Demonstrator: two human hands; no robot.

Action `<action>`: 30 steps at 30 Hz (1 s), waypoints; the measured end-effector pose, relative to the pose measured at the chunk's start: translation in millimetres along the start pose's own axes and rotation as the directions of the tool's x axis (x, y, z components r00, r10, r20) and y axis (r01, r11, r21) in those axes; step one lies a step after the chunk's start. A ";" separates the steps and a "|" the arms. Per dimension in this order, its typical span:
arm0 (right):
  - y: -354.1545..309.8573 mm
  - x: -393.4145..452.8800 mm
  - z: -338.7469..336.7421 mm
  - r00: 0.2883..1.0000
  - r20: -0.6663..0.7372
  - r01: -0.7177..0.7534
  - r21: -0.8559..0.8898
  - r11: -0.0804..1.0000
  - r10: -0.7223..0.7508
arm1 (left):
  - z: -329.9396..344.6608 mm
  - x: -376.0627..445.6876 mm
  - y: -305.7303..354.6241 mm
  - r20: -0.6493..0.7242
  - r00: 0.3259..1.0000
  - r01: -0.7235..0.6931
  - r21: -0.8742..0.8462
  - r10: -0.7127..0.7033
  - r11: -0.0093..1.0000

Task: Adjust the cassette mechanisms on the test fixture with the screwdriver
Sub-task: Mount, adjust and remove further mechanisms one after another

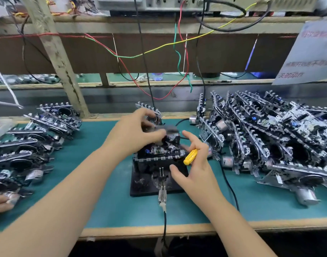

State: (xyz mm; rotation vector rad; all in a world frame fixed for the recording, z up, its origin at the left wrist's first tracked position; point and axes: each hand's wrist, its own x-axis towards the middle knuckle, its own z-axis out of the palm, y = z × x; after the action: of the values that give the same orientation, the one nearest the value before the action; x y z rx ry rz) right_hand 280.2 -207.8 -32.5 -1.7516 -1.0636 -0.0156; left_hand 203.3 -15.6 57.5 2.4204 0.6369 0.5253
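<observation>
Here, your left hand (135, 132) is pinching a blurred black cassette mechanism (159, 145) on the black test fixture (140, 184), your right hand (194, 162) is gripping a yellow-handled screwdriver (191, 156), thumb spread.

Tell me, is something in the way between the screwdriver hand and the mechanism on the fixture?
Nothing visible. The right hand holds the yellow screwdriver right beside the cassette mechanism on the test fixture; the left hand holds the mechanism's top.
</observation>
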 end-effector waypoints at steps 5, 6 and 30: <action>-11.8 11.1 -2.8 0.991 0.018 0.137 -0.118 0.984 -0.136 | 1.8 -39.3 -47.8 -0.491 0.862 0.007 -0.238 -0.127 0.971; -14.2 14.4 -3.3 0.986 0.050 0.164 -0.147 0.975 -0.158 | 4.8 -48.8 -61.6 -0.495 0.856 0.078 -0.167 -0.152 0.983; -70.3 71.1 -130.5 0.940 -0.306 -0.123 0.100 0.987 0.148 | 35.8 -25.7 131.3 0.203 0.975 0.086 -0.728 0.094 0.680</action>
State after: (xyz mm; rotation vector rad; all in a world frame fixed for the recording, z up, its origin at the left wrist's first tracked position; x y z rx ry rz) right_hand 336.2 -257.3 114.0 -1.6795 -0.7021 -0.1585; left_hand 242.1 -139.6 105.6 1.6620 0.2355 0.3926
